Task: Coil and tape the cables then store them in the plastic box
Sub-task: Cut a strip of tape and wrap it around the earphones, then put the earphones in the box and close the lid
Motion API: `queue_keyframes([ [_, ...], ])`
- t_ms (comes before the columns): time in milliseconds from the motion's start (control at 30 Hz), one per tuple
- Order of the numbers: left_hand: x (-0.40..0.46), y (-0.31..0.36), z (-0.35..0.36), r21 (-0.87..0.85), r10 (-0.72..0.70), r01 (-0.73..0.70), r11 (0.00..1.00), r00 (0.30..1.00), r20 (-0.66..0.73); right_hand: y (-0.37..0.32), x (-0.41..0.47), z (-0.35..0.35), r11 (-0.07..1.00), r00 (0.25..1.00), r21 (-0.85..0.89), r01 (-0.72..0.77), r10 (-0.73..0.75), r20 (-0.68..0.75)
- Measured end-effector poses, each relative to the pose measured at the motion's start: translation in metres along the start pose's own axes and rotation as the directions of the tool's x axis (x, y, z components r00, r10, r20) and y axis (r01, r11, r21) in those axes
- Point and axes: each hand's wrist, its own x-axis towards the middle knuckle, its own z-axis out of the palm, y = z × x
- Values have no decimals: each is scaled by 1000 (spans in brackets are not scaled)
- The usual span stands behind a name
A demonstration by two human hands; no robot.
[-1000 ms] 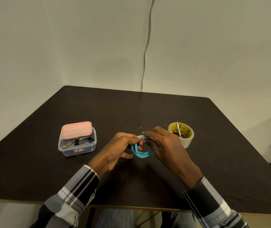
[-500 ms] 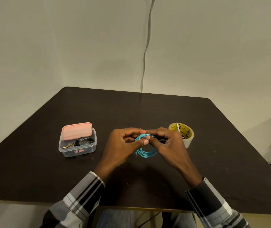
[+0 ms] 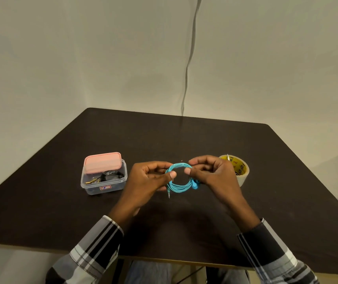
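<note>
A light blue earphone cable point(image 3: 179, 187) is wound into a small upright coil above the middle of the dark table point(image 3: 184, 140). My left hand point(image 3: 149, 182) pinches the coil's left side and my right hand point(image 3: 211, 175) pinches its right side. A metal plug hangs from the coil's lower left, and blue earbuds stick out at its lower right. The clear plastic box point(image 3: 103, 181) stands to the left with its pink lid point(image 3: 102, 162) lying askew across its back part; dark cables show inside. A roll of tape point(image 3: 238, 171) with a yellow core sits just behind my right hand.
The table stands in a corner between two pale walls. A thin wire point(image 3: 188, 64) runs down the back wall to the table's far edge. The table's front edge is close to my body, with my legs below it.
My hands have drawn apart and lifted a little, turning the coil upright so its open ring faces me. The plug and earbuds now hang free.
</note>
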Motion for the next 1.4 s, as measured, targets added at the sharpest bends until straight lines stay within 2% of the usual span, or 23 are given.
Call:
queue_keyframes([
  [100, 1, 9, -8, -72, 3, -9, 997, 996, -92, -10, 4, 11, 987, 995, 130, -97, 92, 44],
  [167, 2, 15, -17, -68, 23, -33, 997, 989, -147, -17, 7, 18, 980, 986, 145, -139, 123, 110],
  [267, 2, 24, -39, -25, 43, -49, 999, 980, -193, -27, 16, 36, 981, 979, 126, -149, 129, 158],
  [433, 3, 34, -78, 146, 92, -54, 988, 960, -266, -38, 35, 75, 974, 982, 164, -154, 132, 139],
  [800, 2, 9, -144, 353, 29, 143, 925, 898, -440, -23, 60, 160, 987, 969, -17, -158, 158, 190],
  [900, 5, -1, -147, 497, 50, 206, 843, 890, -454, -10, 65, 170, 976, 989, -213, -43, 73, 132],
  [1000, 8, 0, -144, 608, 64, 250, 754, 892, -447, -6, 69, 175, 917, 989, -392, 69, -10, 150],
  [1267, 9, 9, -141, 832, 30, 325, 449, 925, -378, -9, 66, 174, 755, 964, -620, 214, -59, 260],
  [1400, 9, 10, -138, 886, 60, 287, 364, 942, -330, -15, 62, 175, 619, 946, -726, 300, -95, 310],
])
